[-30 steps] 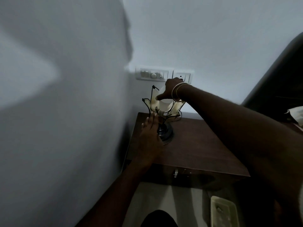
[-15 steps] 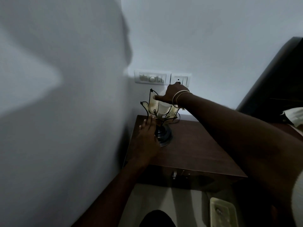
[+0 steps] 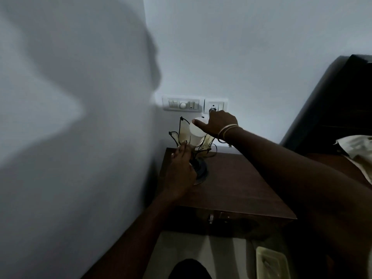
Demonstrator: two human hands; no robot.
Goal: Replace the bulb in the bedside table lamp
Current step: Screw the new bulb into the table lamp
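A small lamp (image 3: pixel 184 135) with a petal-shaped shade on black wire and a dark round base (image 3: pixel 202 170) stands at the back left of the brown bedside table (image 3: pixel 237 188). A white bulb (image 3: pixel 196 131) sits inside the shade. My right hand (image 3: pixel 218 122), with bangles on the wrist, grips the bulb from above, thumb across its top. My left hand (image 3: pixel 181 172) holds the lamp low down, at its stem just under the shade. The socket is hidden by the shade and my hands.
White switch plates (image 3: pixel 181 103) and a wall socket (image 3: pixel 216 105) sit on the wall just behind the lamp. The wall is close on the left. A dark headboard (image 3: pixel 332 109) rises at right. A pale tray (image 3: pixel 271 262) lies on the floor below.
The bulb now shows higher above the shade under my right hand. My left hand has slid up from the table beside the base to the lamp's stem. The camera moved closer.
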